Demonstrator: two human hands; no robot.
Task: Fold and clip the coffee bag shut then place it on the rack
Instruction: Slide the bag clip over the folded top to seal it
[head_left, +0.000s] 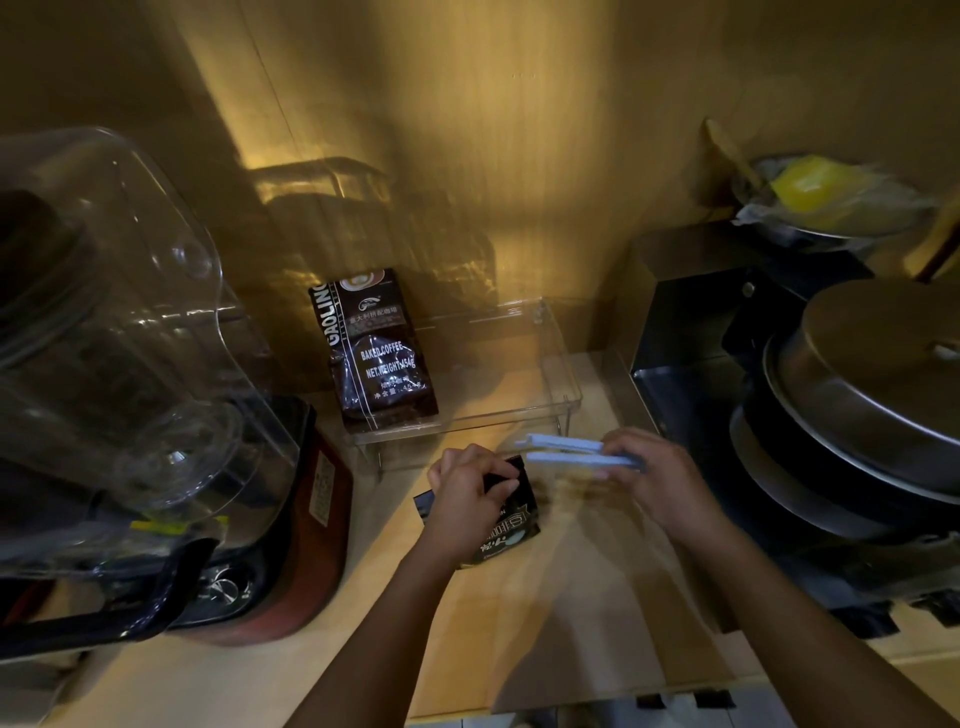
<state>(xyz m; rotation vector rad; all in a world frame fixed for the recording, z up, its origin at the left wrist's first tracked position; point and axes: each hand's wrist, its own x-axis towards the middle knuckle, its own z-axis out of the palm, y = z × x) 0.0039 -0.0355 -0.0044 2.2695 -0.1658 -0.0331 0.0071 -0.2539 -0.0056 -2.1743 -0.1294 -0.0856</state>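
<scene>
A small black coffee bag (506, 538) with white print lies on the wooden counter, and my left hand (470, 493) grips its folded top edge. My right hand (657, 478) holds one end of a long pale blue sealing clip (566, 451). The clip's two arms are spread apart and point left toward the bag's top, just to the right of my left hand. Behind them stands a clear acrylic rack (558, 382). On the left part of that rack lies a larger dark coffee bag (376, 353) marked BAKED COFFEE.
A blender with a clear cover (119, 332) and a red base (306, 545) fills the left side. On the right are stacked metal pots with lids (872, 410), a dark metal box (691, 312) and a bowl with something yellow (815, 192). A wooden wall closes the back.
</scene>
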